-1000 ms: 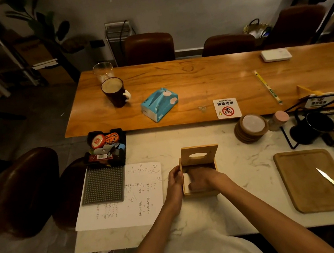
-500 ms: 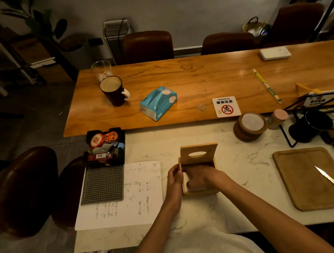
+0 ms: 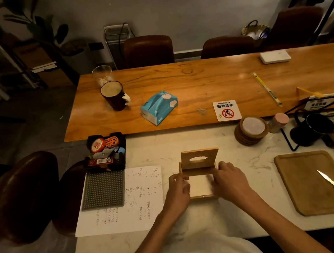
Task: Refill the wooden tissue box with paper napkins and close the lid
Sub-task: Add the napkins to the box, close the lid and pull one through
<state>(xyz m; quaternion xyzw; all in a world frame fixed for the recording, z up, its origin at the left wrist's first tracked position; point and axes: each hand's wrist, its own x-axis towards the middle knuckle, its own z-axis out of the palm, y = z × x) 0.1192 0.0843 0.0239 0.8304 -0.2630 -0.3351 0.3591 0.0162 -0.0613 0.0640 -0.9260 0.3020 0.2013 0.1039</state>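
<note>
On the white marble worktop point(image 3: 242, 156), close to the person's body, sits a small wooden tissue box point(image 3: 202, 196) with its lid point(image 3: 200, 158) standing upright at the far edge, an oval slot cut through it. Pale paper napkins point(image 3: 199, 185) lie flat inside the open box. A left hand point(image 3: 179, 191) rests against the box's left wall and a right hand point(image 3: 229, 178) against its right wall, each grip loosely curled with fingers at the rim, pinching nothing. Left of the box lies a handwritten sheet point(image 3: 126, 206). Beyond, on an adjoining wooden table point(image 3: 198, 82), rests a blue tissue pack point(image 3: 159, 107).
</note>
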